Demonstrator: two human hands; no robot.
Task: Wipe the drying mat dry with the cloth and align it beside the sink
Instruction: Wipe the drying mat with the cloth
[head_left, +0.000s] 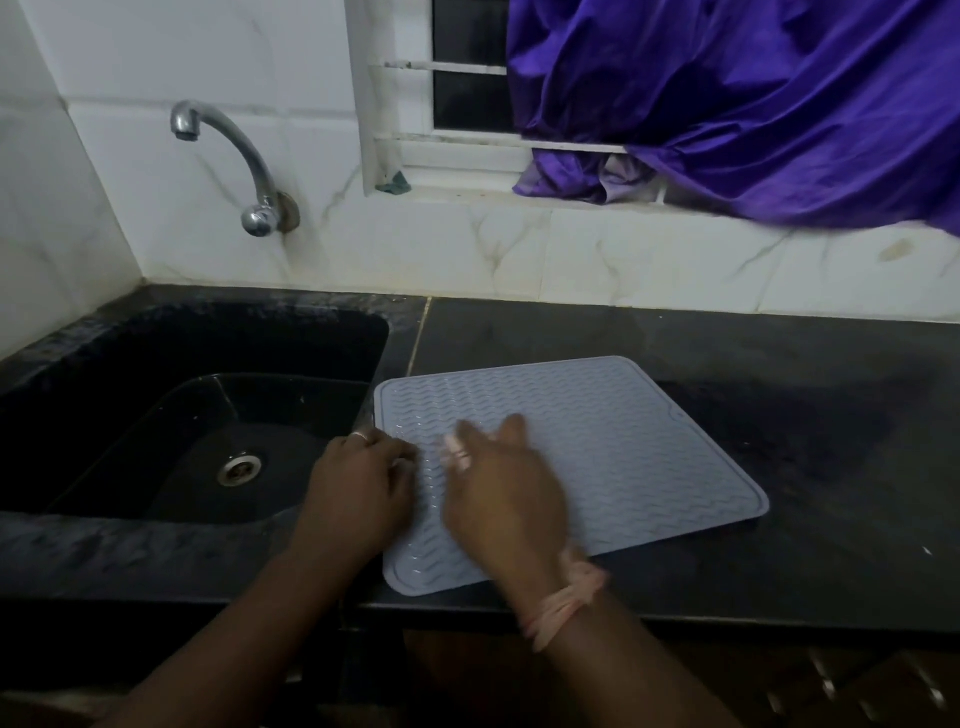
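Both hands on the drying mat: left hand grips its edge (sink-side), right hand flat, released

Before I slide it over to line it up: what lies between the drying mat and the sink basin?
In the head view only a narrow strip of dark counter separates the drying mat from the sink; the left hand rests across that edge.

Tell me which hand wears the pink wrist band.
The right hand, lying blurred over the drying mat; the left hand, at the mat's sink-side edge, shows a finger ring instead.
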